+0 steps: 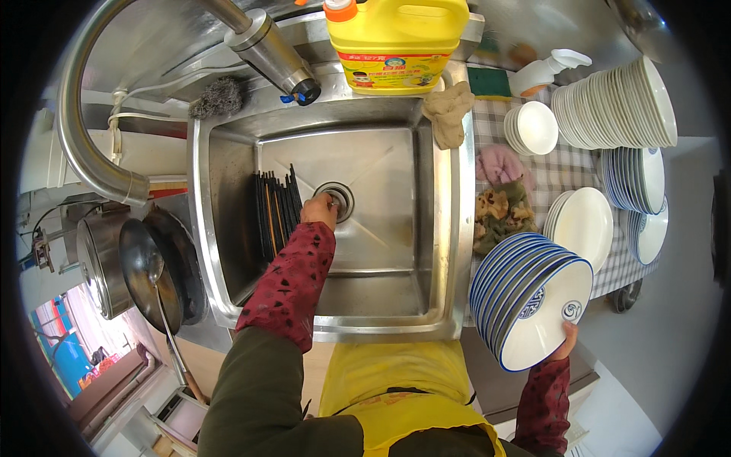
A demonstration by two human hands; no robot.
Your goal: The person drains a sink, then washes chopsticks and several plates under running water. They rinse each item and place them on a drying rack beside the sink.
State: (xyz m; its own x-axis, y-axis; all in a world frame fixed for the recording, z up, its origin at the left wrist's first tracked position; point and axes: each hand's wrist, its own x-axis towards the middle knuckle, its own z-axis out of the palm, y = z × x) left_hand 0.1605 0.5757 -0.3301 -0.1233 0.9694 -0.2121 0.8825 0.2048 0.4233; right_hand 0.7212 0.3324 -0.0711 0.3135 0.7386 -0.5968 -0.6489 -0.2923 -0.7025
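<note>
My left hand (320, 211) reaches down into a stainless steel sink (377, 240), its fingers at the drain (342, 200). Whether they grip the drain's strainer is hard to see. Close beside that hand, a bunch of dark chopsticks (274, 214) leans along the sink's left wall, with a few lighter ones among them. At the counter's front right, my right hand (564, 343) has its thumb on the rim of a stack of blue-rimmed plates (548, 311). The other fingers are mostly hidden by the stack.
Behind the sink stand a yellow detergent jug (397, 51), a faucet (274, 54) and a steel wool scrubber (217, 97). A tan cloth (448, 114) hangs over the rim. White plates (582, 228), small bowls (537, 128) and a spray bottle (542, 74) occupy the right counter. A wok (143, 285) sits left.
</note>
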